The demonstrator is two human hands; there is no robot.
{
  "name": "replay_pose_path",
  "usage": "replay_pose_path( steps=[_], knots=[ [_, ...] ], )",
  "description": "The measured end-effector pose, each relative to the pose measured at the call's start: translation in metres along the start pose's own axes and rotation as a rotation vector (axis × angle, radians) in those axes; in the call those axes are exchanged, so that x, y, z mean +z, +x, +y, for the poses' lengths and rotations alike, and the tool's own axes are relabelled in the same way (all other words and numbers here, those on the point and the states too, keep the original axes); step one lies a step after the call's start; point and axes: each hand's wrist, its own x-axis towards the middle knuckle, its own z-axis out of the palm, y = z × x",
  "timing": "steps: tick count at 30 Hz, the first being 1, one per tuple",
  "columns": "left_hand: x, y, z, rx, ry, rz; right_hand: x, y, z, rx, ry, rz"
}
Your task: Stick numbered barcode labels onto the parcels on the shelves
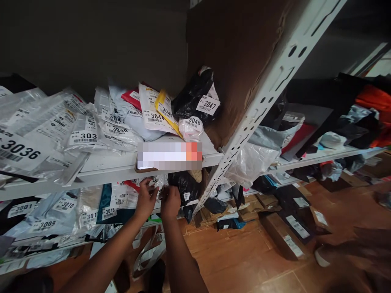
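A dark wall [91,40] stands behind the racking, and on the right I see a tan tiled floor [226,252] with cardboard boxes [282,238] lying on it. A white metal post [259,110] with punched holes slants across my view, a brown cardboard panel [229,49] just behind it. On the upper shelf [104,165] I can read numbered labels: a black bag [187,99] marked 3047, a small pale pink packet [191,133] marked 3046 below it, and a yellow packet [163,101] to their left. At that shelf's front edge lies what looks like a phone [169,156], its bright face pixelated.

Below, I have both hands at the lower shelf. Between them, just under the phone, is a small clear plastic packet [161,180] with a white label starting 302; the rest I cannot make out. The left hand [147,199] has its thumb and forefinger slightly apart, tips at the packet's left side. The right hand [171,202] has its fingers bent in at the label. I cannot tell whether either one pinches the plastic. Another black bag [180,181] sits just beside the right hand.
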Motion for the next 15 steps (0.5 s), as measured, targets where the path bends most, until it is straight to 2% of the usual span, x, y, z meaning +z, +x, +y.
replay_pose_path(
  steps=[5, 8, 11, 15],
  knots=[
    [0.005, 0.0, 0.015, -0.102, -0.118, 0.067, -0.01, -0.017, 0.008, -0.216, -0.079, -0.129],
    [0.008, 0.012, 0.027, -0.095, -0.146, -0.019, -0.017, -0.016, 0.008, -0.366, -0.184, -0.111],
    [0.006, 0.031, 0.029, -0.068, -0.102, -0.163, -0.019, 0.003, 0.003, -0.345, -0.354, -0.051],
    [-0.004, 0.043, 0.012, -0.009, 0.01, -0.14, -0.02, 0.03, -0.008, -0.259, -0.429, -0.065]
  ],
)
